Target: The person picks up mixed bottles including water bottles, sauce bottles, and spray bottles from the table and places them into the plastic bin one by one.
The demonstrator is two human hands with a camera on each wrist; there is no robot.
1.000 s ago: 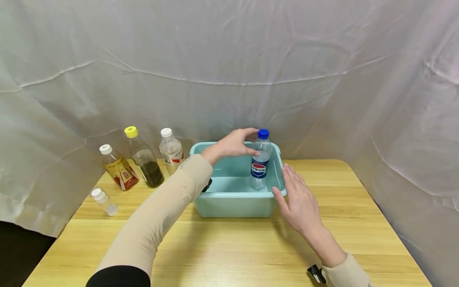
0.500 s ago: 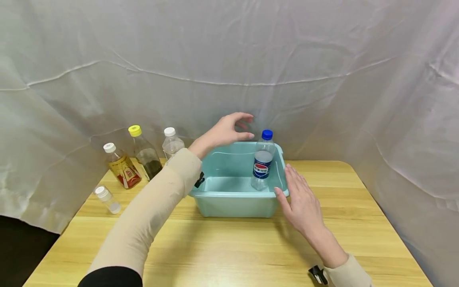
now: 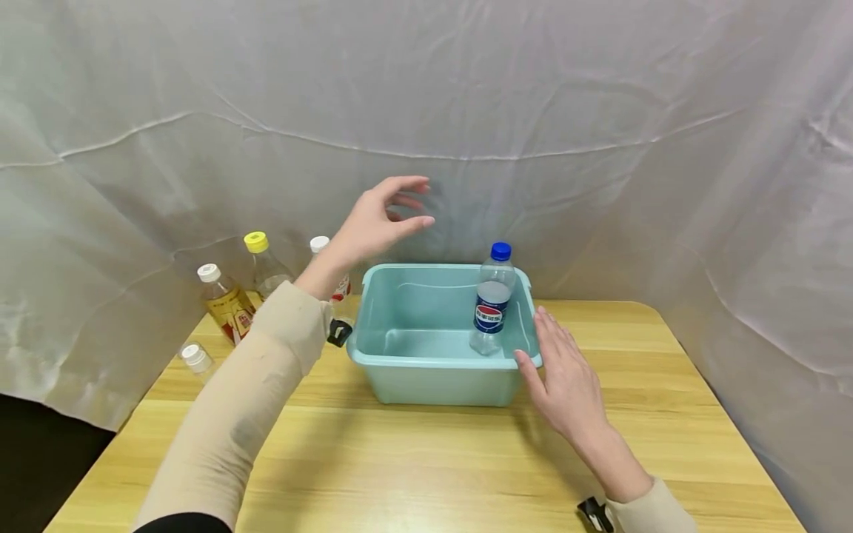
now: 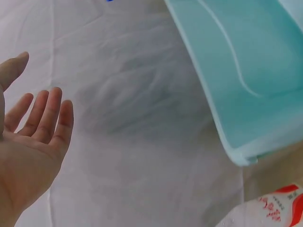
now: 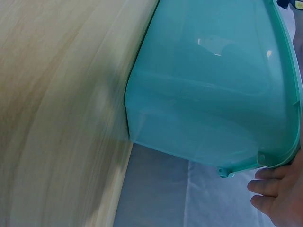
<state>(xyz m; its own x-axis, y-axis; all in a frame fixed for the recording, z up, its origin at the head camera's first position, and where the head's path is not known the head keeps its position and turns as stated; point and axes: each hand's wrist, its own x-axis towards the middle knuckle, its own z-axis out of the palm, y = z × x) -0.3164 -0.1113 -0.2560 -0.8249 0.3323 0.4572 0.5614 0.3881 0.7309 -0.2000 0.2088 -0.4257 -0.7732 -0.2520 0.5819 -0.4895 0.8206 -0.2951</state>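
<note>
My left hand (image 3: 380, 218) is raised behind and above the tub's left side, fingers loosely bent and nothing between them; the left wrist view shows its bare palm (image 4: 28, 161). A clear Pepsi-labelled bottle (image 3: 489, 307) with a blue cap stands inside the light teal plastic tub (image 3: 440, 383), near its right wall. At the tub's right rim, my right hand (image 3: 566, 374) rests with straight fingers. The right wrist view has those fingers (image 5: 267, 187) beside the rim of the tub (image 5: 208, 94).
Left of the tub stand a white-capped bottle (image 3: 320, 243), partly behind my arm, a yellow-capped bottle (image 3: 266, 268) and a bottle with a yellow label (image 3: 229, 307). A small white-capped bottle (image 3: 196, 358) is half hidden by my sleeve. Grey cloth (image 3: 466, 89) hangs around the wooden table (image 3: 426, 459).
My left hand has let go of the Pepsi bottle and moved up and left, away from it. The bottle stays standing in the tub. My right hand keeps its place at the rim.
</note>
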